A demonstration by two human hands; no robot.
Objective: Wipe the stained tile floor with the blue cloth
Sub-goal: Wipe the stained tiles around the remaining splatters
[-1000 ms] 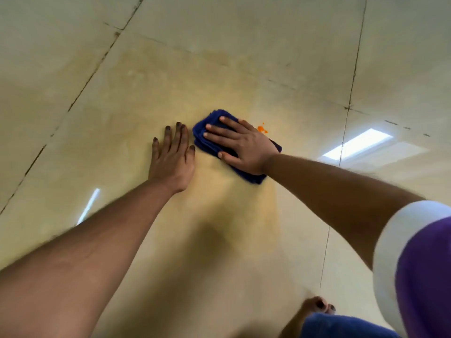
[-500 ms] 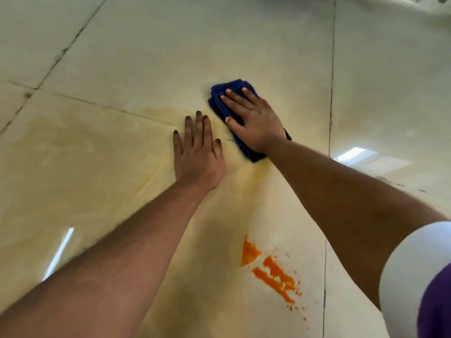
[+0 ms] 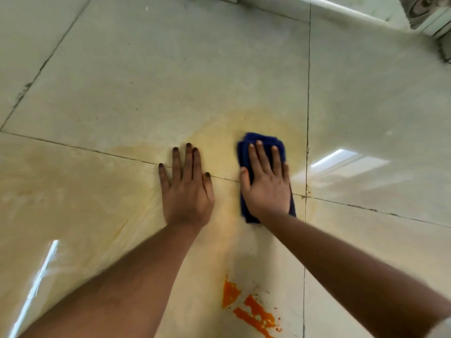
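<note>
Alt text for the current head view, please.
A person's right hand presses a folded blue cloth flat on a yellow-smeared tile floor, left hand braced beside it. Orange stain remains nearer the person.

The glossy square-tiled stone floor (image 3: 151,76) is pale cream with a faint green-grey cast, cut by thin dark grout lines (image 3: 308,98) that cross in a grid. A washed-out yellow smear (image 3: 219,132) spreads over the tiles in a cloudy, uneven patch, deepening to amber in a streak near the middle. Bright orange blotches and fine specks (image 3: 251,311) lie at the lower edge. The folded terry cloth (image 3: 263,140) is deep navy blue. The left hand's fingertips (image 3: 188,145) show dark, near-black nails. White rectangular glare marks (image 3: 336,158) streak the shiny tiles. At the top right corner sits a grey-brown swirled panel (image 3: 419,8).
</note>
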